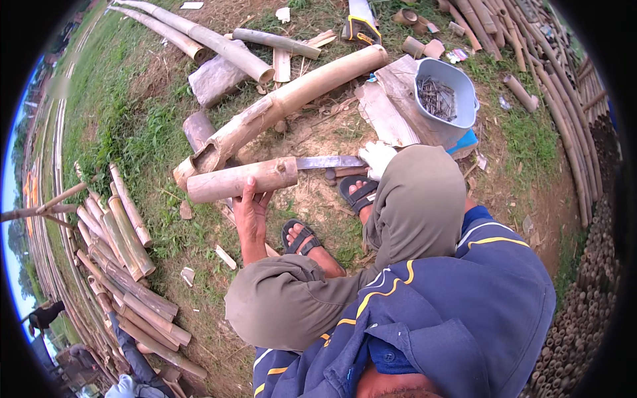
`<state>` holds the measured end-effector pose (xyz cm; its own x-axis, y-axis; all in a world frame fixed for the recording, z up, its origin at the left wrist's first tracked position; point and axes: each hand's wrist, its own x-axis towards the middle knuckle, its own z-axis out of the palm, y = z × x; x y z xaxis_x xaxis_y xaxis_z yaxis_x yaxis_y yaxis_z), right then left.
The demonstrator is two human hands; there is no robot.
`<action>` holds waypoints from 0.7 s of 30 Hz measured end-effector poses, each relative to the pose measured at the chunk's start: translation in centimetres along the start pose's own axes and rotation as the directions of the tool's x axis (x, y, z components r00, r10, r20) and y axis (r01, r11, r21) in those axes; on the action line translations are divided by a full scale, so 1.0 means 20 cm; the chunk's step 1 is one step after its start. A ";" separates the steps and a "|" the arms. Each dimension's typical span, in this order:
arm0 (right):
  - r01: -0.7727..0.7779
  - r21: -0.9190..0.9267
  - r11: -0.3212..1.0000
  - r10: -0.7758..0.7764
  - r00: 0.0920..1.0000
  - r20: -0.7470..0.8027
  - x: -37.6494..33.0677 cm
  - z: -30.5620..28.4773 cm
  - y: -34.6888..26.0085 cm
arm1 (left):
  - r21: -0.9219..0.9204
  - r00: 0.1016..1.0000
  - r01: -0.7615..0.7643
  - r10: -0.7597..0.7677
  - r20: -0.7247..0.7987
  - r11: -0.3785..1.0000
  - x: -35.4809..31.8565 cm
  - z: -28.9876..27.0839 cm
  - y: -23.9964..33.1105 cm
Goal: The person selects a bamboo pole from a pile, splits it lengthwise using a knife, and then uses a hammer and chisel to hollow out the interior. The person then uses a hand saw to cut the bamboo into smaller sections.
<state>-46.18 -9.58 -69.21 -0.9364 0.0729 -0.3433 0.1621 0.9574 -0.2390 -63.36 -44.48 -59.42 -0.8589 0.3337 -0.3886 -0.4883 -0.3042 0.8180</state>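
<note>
My left hand [251, 215] grips a short, thick bamboo section [239, 180] from below, thumb up along its near side. The section lies sideways, its left end by a longer bamboo pole. In a white glove, my right hand [377, 159] closes around the hidden handle of a large knife [328, 162]. Its long, flat blade points left, and the tip end meets or overlaps the section's right end; whether it has cut in, I cannot tell. The longer bamboo pole [312, 89], its left end broken open, lies slanted just beyond the section.
A light blue bucket [468, 99] of dark nail-like pieces stands at right beside wooden boards [388, 116]. Beyond the pole lie a handsaw [361, 28] and a stone-like block [217, 78]. Cut bamboo pieces [129, 235] are heaped at left. Another person [133, 355] is at lower left.
</note>
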 end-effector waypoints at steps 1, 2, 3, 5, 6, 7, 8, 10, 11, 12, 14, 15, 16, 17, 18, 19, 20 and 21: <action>-0.025 0.020 1.000 0.025 1.000 -0.017 -0.03 0.00 0.02 | 0.010 1.000 -0.003 0.003 0.012 1.000 0.01 0.05 0.00; 0.004 0.000 1.000 -0.004 0.999 -0.049 -0.03 0.05 0.06 | 0.043 1.000 -0.022 0.022 -0.013 0.999 0.03 0.06 0.00; 0.031 -0.018 0.999 -0.033 0.996 -0.079 0.00 0.11 0.08 | 0.075 0.998 -0.036 0.039 -0.040 0.996 0.04 0.05 0.00; 0.020 0.032 0.999 -0.015 0.988 -0.153 -0.01 0.05 -0.04 | 0.139 0.994 -0.048 0.061 -0.093 0.989 0.05 -0.01 0.02; 0.044 0.038 0.998 -0.034 0.972 -0.231 0.00 0.04 -0.07 | 0.171 0.993 -0.053 0.070 -0.098 0.984 0.07 -0.01 0.02; 0.068 0.091 0.993 -0.045 0.972 -0.232 0.02 0.04 -0.10 | 0.193 0.992 -0.061 0.082 -0.100 0.979 0.07 -0.02 0.03; 0.106 0.202 0.974 -0.046 0.959 -0.281 0.02 0.01 -0.15 | 0.211 0.990 -0.068 0.092 -0.106 0.975 0.08 0.00 0.02; 0.212 0.440 0.873 -0.068 0.945 -0.319 0.08 -0.07 -0.28 | 0.256 0.989 -0.090 0.116 -0.088 0.962 0.05 0.03 0.02; 0.255 0.562 0.787 -0.080 0.945 -0.317 0.10 -0.11 -0.35 | 0.265 0.993 -0.067 0.091 -0.076 0.962 0.05 0.04 -0.01; 0.286 0.670 0.685 -0.087 0.945 -0.315 0.13 -0.14 -0.41 | 0.274 0.996 -0.043 0.062 -0.061 0.961 0.06 0.05 -0.03; 0.313 0.777 0.545 -0.128 0.948 -0.292 0.21 -0.13 -0.51 | 0.263 0.999 0.006 0.004 -0.035 0.965 0.06 0.06 -0.08; 0.320 0.823 0.469 -0.147 0.947 -0.284 0.25 -0.12 -0.56 | 0.250 1.000 0.010 -0.003 -0.030 0.968 0.06 0.05 -0.10; 0.292 0.854 0.431 -0.142 0.956 -0.255 0.28 -0.13 -0.60 | 0.232 1.000 0.016 -0.012 -0.020 0.973 0.06 0.04 -0.12; 0.263 0.867 0.423 -0.144 0.964 -0.222 0.29 -0.14 -0.61 | 0.215 1.000 0.023 -0.021 -0.010 0.976 0.06 0.03 -0.14; 0.236 0.879 0.415 -0.151 0.970 -0.189 0.30 -0.15 -0.61 | 0.211 1.000 0.015 -0.011 -0.019 0.977 0.06 0.03 -0.13; 0.208 0.889 0.407 -0.157 0.975 -0.156 0.30 -0.17 -0.61 | 0.208 1.000 0.007 -0.001 -0.028 0.978 0.07 0.00 -0.11; 0.216 0.863 0.458 -0.172 0.973 -0.152 0.28 -0.21 -0.59 | 0.205 0.999 -0.004 0.011 -0.036 0.979 0.07 -0.02 -0.07; 0.206 0.861 0.466 -0.177 0.975 -0.137 0.27 -0.26 -0.58 | 0.211 0.993 -0.075 0.092 -0.071 0.975 0.07 -0.05 -0.03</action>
<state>-54.75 -18.87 -63.55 -0.9840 -0.0597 -0.1678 0.1509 0.2206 -0.9636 -64.39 -44.79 -60.97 -0.9089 0.2401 -0.3411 -0.3789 -0.1333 0.9158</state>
